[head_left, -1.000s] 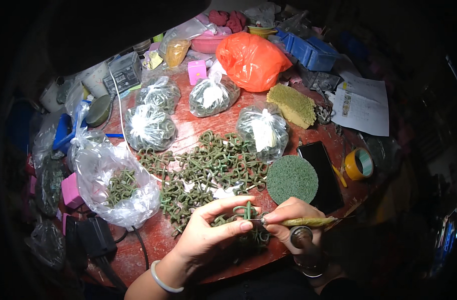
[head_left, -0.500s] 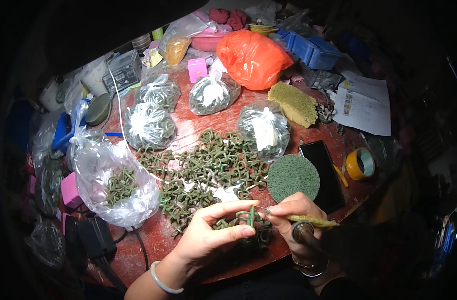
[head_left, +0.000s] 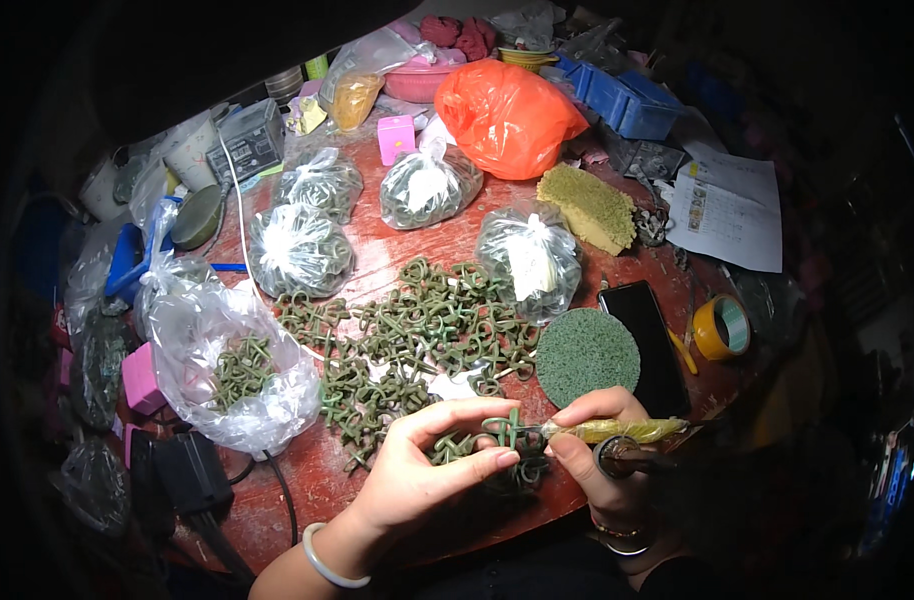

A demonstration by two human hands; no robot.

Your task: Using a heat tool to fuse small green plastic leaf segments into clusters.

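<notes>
The red table (head_left: 397,245) is strewn with a heap (head_left: 447,310) of green pieces; towards one o'clock, a red bag (head_left: 507,120) is set. At the heap's six o'clock the left hand (head_left: 417,470) is curled; at four, the right hand (head_left: 592,475) is closed round a yellow tool (head_left: 632,430), its tip pointed to nine. One piece (head_left: 513,430) — pinched by the left thumb and fingers — is held beside that tip; contact cannot be told.

Left forearm (head_left: 287,575) cut off by lower edge. Part of phone (head_left: 659,345) hidden by green disc (head_left: 588,357). Print on paper (head_left: 727,210) too small to read. Tip of tool (head_left: 622,430) touching green piece (head_left: 512,430): unclear.
</notes>
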